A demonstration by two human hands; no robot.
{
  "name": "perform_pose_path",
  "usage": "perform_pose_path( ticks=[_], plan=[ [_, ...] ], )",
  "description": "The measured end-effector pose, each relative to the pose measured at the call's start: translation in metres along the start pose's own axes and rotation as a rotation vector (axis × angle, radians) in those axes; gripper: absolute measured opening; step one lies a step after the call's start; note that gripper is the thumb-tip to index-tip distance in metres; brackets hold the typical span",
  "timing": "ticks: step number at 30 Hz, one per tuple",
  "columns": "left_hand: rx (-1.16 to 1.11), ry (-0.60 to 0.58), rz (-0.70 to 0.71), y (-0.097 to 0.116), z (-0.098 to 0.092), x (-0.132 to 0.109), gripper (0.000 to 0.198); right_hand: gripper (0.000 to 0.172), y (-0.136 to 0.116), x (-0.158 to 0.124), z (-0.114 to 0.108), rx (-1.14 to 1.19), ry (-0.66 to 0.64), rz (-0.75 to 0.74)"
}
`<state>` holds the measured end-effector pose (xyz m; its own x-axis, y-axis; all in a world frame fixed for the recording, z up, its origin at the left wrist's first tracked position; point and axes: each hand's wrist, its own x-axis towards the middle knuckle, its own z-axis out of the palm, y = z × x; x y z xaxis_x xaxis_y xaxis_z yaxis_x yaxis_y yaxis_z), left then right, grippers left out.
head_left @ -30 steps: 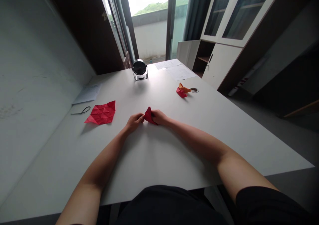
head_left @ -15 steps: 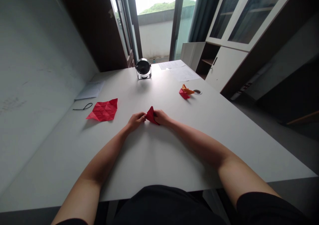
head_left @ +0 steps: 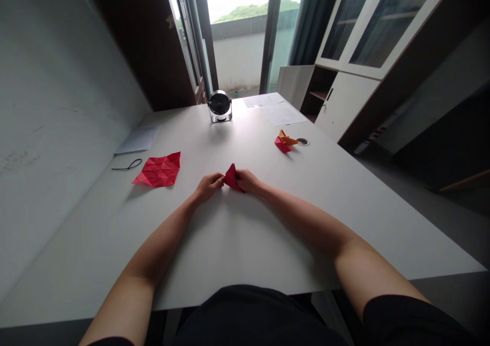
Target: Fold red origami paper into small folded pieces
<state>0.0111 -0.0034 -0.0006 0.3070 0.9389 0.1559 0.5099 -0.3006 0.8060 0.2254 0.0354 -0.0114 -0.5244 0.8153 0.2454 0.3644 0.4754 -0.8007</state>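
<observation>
A folded piece of red paper (head_left: 231,177), with a pointed tip at its top, stands between my hands over the middle of the white table (head_left: 229,239). My left hand (head_left: 210,183) pinches its left edge between thumb and fingers. On the other side, my right hand (head_left: 248,180) grips the paper, its fingers partly hidden behind it. To the left lies a creased, unfolded sheet of red paper (head_left: 160,170). Two folded paper pieces, one red (head_left: 282,145) and one orange (head_left: 289,139), rest together at the right.
A black cable tie loop (head_left: 130,165) and a pale stack of paper (head_left: 137,139) lie at the left by the wall. A round silver-framed device (head_left: 220,106) stands at the back. Printed sheets (head_left: 283,114) are at the far right, near a cable hole (head_left: 303,142).
</observation>
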Motion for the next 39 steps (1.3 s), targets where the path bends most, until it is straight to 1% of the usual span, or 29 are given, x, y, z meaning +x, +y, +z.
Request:
perform_pose_path(
  ticks=[5, 16, 22, 29, 35, 39],
  plan=[
    [0.009, -0.003, 0.003, 0.0008, -0.0008, 0.0000, 0.032, 0.021, -0.0003, 0.0000, -0.0006, 0.010, 0.005, -0.016],
    [0.031, 0.001, 0.001, 0.0012, 0.0001, 0.0000, 0.034, 0.021, -0.0003, -0.0005, -0.0010, -0.021, -0.001, 0.005],
    [0.037, -0.005, -0.012, 0.0024, -0.0004, -0.0005, 0.035, 0.022, 0.0007, -0.0005, -0.0001, -0.011, 0.001, -0.018],
    [0.042, 0.003, 0.008, 0.0012, -0.0010, -0.0008, 0.033, 0.020, -0.0004, -0.0008, -0.0011, 0.001, 0.004, 0.006],
    [0.036, 0.003, 0.002, 0.0008, -0.0012, -0.0006, 0.034, 0.022, -0.0027, -0.0006, -0.0017, 0.091, 0.020, 0.041],
    [0.018, 0.001, 0.002, -0.0005, -0.0005, -0.0006, 0.035, 0.030, -0.0039, 0.0000, -0.0025, 0.174, 0.039, 0.070]
  ],
)
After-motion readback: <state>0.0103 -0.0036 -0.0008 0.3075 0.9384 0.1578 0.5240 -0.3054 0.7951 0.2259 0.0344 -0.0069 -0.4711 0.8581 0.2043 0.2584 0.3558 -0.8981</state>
